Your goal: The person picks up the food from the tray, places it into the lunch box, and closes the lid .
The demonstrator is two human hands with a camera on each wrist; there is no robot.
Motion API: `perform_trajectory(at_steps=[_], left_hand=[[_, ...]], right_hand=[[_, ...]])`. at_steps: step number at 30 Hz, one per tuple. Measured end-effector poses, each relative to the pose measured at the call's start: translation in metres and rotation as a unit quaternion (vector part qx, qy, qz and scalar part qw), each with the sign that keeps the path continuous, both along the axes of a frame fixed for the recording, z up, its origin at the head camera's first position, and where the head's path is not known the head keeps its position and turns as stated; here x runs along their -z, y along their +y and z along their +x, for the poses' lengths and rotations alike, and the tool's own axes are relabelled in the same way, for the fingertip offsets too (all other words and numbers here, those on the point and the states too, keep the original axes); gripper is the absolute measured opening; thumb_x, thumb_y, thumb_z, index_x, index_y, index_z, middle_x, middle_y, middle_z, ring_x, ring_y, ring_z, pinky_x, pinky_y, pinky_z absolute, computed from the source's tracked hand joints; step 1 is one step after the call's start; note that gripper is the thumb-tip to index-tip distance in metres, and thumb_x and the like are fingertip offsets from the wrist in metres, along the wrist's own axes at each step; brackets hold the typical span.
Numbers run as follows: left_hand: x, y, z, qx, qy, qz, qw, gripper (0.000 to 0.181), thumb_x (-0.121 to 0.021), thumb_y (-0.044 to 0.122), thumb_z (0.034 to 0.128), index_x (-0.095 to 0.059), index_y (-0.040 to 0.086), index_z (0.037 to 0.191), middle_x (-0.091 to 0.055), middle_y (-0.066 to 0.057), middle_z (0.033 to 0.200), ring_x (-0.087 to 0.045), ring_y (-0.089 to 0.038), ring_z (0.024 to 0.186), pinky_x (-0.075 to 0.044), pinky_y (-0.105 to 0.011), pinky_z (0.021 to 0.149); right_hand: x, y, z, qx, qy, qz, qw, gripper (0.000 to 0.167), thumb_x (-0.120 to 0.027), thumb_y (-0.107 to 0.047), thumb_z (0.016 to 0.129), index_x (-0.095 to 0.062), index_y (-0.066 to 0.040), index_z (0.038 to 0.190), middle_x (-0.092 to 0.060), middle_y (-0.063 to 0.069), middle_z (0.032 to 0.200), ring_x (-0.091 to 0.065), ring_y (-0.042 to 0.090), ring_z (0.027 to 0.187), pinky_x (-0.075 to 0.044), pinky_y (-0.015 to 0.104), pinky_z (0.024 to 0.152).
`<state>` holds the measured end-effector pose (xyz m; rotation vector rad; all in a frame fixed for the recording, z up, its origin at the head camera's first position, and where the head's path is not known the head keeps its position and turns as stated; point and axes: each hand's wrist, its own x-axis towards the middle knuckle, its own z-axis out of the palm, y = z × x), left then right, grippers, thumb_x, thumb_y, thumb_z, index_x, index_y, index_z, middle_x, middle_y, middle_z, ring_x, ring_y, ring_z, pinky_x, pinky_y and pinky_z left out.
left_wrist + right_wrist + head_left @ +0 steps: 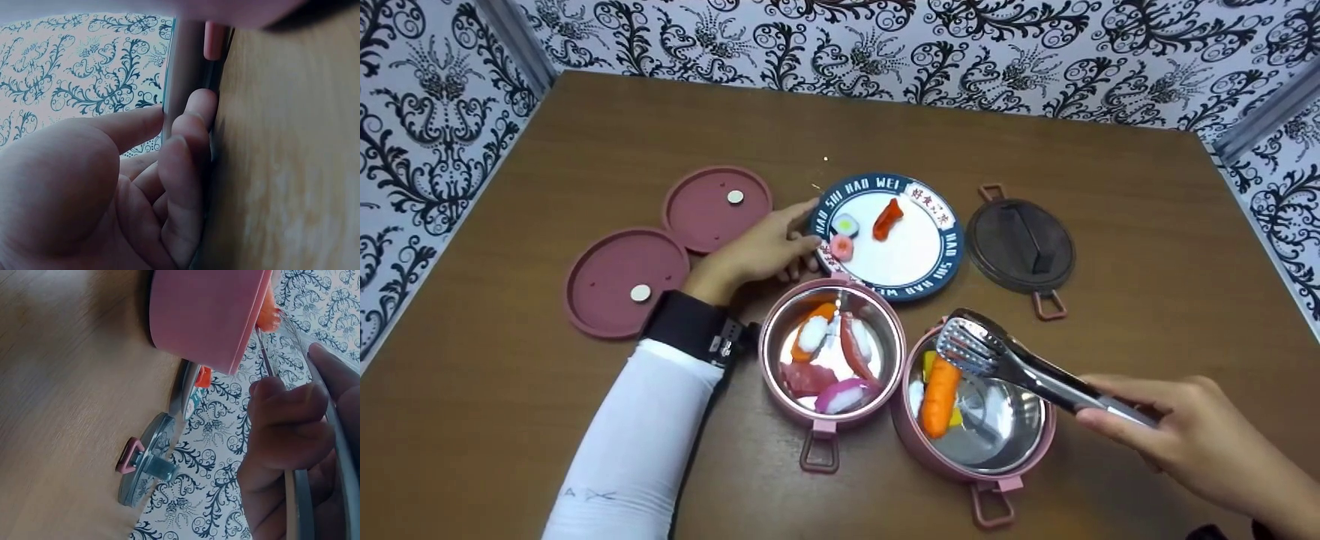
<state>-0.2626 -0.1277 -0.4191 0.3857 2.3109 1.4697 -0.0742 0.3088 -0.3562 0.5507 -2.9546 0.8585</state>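
Note:
My left hand (pixel 769 244) pinches the left rim of a blue-edged plate (pixel 911 262), thumb on top and fingers at its side; in the left wrist view the hand (pixel 135 180) touches the plate edge. On the plate lie a red piece (pixel 888 220), a pink piece (pixel 841 247) and a small egg-like piece (pixel 845 225). My right hand (pixel 1185 427) grips metal tongs (pixel 1035 375), whose head is over the right pot (pixel 919 442), by a carrot (pixel 940 397). In the right wrist view, fingers (pixel 292 416) curl round the tongs.
Left of the right pot, a second pot (pixel 772 394) holds several toy food pieces. Two dark pink lids (pixel 615 262) with white discs lie at the left. A dark lid (pixel 1005 255) with pink loops lies right of the plate. Patterned cloth borders the brown table (pixel 735 112).

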Motion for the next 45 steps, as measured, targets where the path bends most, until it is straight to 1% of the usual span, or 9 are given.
perform_trajectory(at_steps=[4, 11, 15, 17, 22, 29, 35, 38, 45], left_hand=[[0.002, 0.0, -0.001, -0.001, -0.007, 0.004, 1.0, 0.064, -0.051, 0.019, 0.105, -0.02, 0.021, 0.161, -0.066, -0.008, 0.078, -0.06, -0.014, 0.058, -0.054, -0.027, 0.054], [0.002, -0.001, -0.002, -0.003, -0.013, 0.004, 0.9999, 0.064, -0.051, 0.02, 0.1051, -0.02, 0.022, 0.161, -0.066, -0.009, 0.078, -0.06, -0.015, 0.058, -0.054, -0.027, 0.054], [0.002, -0.001, -0.002, -0.002, -0.012, 0.0, 0.9999, 0.065, -0.051, 0.021, 0.1052, -0.019, 0.022, 0.161, -0.066, -0.009, 0.079, -0.06, -0.014, 0.059, -0.054, -0.027, 0.054], [0.002, -0.001, -0.002, -0.002, -0.011, -0.001, 0.9999, 0.065, -0.051, 0.021, 0.1053, -0.019, 0.022, 0.161, -0.066, -0.009, 0.079, -0.06, -0.014, 0.059, -0.054, -0.027, 0.054], [0.002, -0.001, -0.001, -0.003, -0.008, -0.004, 1.0, 0.065, -0.051, 0.02, 0.1053, -0.019, 0.022, 0.162, -0.066, -0.008, 0.079, -0.059, -0.014, 0.058, -0.054, -0.027, 0.054], [0.001, 0.0, -0.001, -0.005, -0.01, -0.001, 0.9999, 0.065, -0.051, 0.021, 0.1052, -0.019, 0.023, 0.161, -0.066, -0.008, 0.079, -0.059, -0.014, 0.058, -0.054, -0.027, 0.054], [0.0, 0.0, 0.0, 0.006, -0.004, 0.007, 1.0, 0.064, -0.052, 0.02, 0.1048, -0.021, 0.021, 0.161, -0.065, -0.008, 0.077, -0.059, -0.014, 0.058, -0.054, -0.027, 0.053], [0.0, 0.0, 0.0, 0.007, 0.001, 0.009, 0.9999, 0.064, -0.051, 0.02, 0.105, -0.021, 0.02, 0.161, -0.065, -0.008, 0.077, -0.059, -0.014, 0.057, -0.053, -0.026, 0.053], [0.001, -0.001, 0.0, 0.001, -0.006, 0.014, 0.9999, 0.064, -0.051, 0.02, 0.1049, -0.02, 0.022, 0.161, -0.065, -0.009, 0.078, -0.059, -0.014, 0.057, -0.053, -0.027, 0.052]], right_hand=[[0.002, -0.001, -0.001, -0.009, 0.024, 0.017, 0.9995, 0.029, -0.084, -0.012, 0.079, -0.08, -0.022, 0.106, -0.054, -0.018, 0.063, -0.04, -0.005, 0.048, -0.032, 0.013, 0.041], [0.002, -0.004, -0.004, -0.015, 0.046, 0.013, 0.9988, 0.03, -0.085, -0.011, 0.077, -0.08, -0.022, 0.105, -0.066, -0.015, 0.077, -0.044, -0.005, 0.053, -0.034, 0.013, 0.045], [-0.003, -0.005, -0.006, -0.008, 0.05, -0.011, 0.9986, 0.033, -0.084, -0.006, 0.077, -0.08, -0.02, 0.107, -0.065, -0.015, 0.071, -0.044, -0.005, 0.047, -0.035, 0.014, 0.042], [-0.006, -0.007, -0.007, -0.001, 0.053, -0.019, 0.9984, 0.034, -0.083, -0.005, 0.077, -0.079, -0.018, 0.108, -0.057, -0.015, 0.062, -0.04, -0.004, 0.043, -0.033, 0.014, 0.039], [-0.011, -0.016, -0.015, 0.004, 0.072, -0.011, 0.9973, 0.031, -0.084, -0.008, 0.077, -0.08, -0.016, 0.107, -0.053, -0.015, 0.058, -0.039, -0.003, 0.043, -0.032, 0.014, 0.039], [-0.011, -0.031, -0.043, -0.006, 0.11, 0.022, 0.9937, 0.032, -0.084, -0.016, 0.08, -0.078, -0.014, 0.112, -0.074, 0.001, 0.079, -0.031, -0.007, 0.041, -0.031, 0.015, 0.04], [-0.005, -0.043, -0.072, -0.012, 0.107, 0.054, 0.9927, 0.033, -0.081, -0.027, 0.085, -0.077, -0.011, 0.113, -0.053, -0.007, 0.057, -0.022, -0.008, 0.039, -0.025, 0.018, 0.039], [-0.003, -0.049, -0.085, -0.014, 0.104, 0.065, 0.9923, 0.036, -0.079, -0.032, 0.086, -0.077, -0.01, 0.114, -0.047, -0.008, 0.054, -0.023, -0.005, 0.039, -0.025, 0.019, 0.039], [0.002, -0.065, -0.111, -0.002, 0.079, 0.097, 0.9922, 0.049, -0.074, -0.044, 0.088, -0.074, -0.007, 0.119, -0.06, 0.0, 0.061, -0.041, 0.009, 0.047, -0.034, 0.026, 0.048]])
